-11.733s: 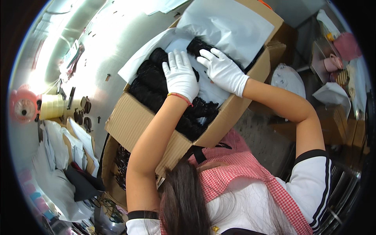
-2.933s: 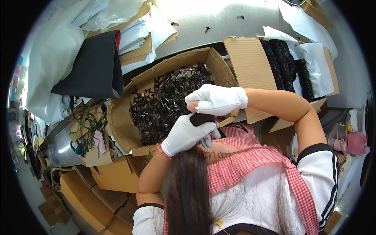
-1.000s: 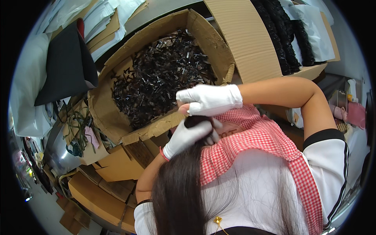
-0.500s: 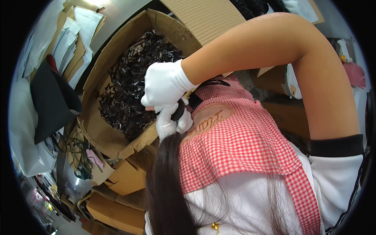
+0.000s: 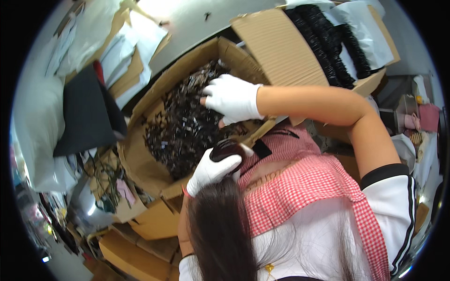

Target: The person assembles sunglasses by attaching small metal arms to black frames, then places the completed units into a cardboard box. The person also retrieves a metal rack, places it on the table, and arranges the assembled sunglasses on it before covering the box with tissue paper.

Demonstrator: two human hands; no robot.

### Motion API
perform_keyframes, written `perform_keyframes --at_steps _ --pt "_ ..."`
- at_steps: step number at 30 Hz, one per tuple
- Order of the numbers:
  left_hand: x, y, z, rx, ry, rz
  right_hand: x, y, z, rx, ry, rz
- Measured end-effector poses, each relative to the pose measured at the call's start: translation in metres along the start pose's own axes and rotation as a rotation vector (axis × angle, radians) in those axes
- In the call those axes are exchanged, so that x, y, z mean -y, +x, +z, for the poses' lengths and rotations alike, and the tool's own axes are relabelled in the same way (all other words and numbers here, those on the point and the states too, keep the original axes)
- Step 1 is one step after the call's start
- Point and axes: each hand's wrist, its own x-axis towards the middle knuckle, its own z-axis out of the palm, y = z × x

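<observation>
My left hand (image 5: 213,167), in a white glove, is closed round a dark, glossy, rounded thing (image 5: 228,153) whose kind I cannot tell. It is held low, by the near edge of a cardboard box (image 5: 136,161), and long dark hair hangs across my wrist. Over the box, my right hand (image 5: 233,99) is open, its gloved fingers spread and its bare fingertips at the pile of small, shiny dark-brown and black pieces (image 5: 183,119). Whether those fingertips touch any piece is hard to see.
A corrugated cardboard flap (image 5: 279,47) lies beyond the box, beside black bristly strips (image 5: 318,42). To the left are a black folded sheet (image 5: 89,112), white plastic bags (image 5: 35,131) and papers. Cardboard boxes (image 5: 136,255) stand low at left.
My right hand has left my left hand and moved up over the pile, its fingers spreading. The left hand has turned, showing the dark rounded thing more fully. The whole view has shifted.
</observation>
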Motion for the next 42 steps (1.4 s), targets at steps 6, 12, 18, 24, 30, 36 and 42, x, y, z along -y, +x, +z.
perform_keyframes --at_steps 6,12,18,24,30,36,42 --pt "-0.023 0.03 0.001 -0.058 0.138 -0.211 -0.009 -0.06 -0.028 -0.526 0.424 -0.121" --pt "-0.057 0.083 0.044 -0.056 0.743 -0.059 -0.013 -0.151 -0.042 -0.374 0.444 0.011" --pt "-0.095 0.162 0.141 -0.022 1.07 0.241 -0.067 -0.278 -0.034 -0.64 0.426 0.255" --pt "-0.108 0.275 0.222 -0.178 1.417 0.681 -0.157 -0.366 -0.006 -0.749 0.615 0.501" --pt "-0.103 0.346 0.233 -0.239 1.666 0.623 -0.219 -0.375 0.033 -0.665 0.309 0.665" --pt "-0.093 0.365 0.229 -0.383 1.72 0.716 -0.238 -0.357 0.051 -0.622 0.118 0.677" --pt "-0.09 0.388 0.231 -0.328 1.892 0.736 -0.227 -0.339 0.06 -0.726 -0.003 0.793"
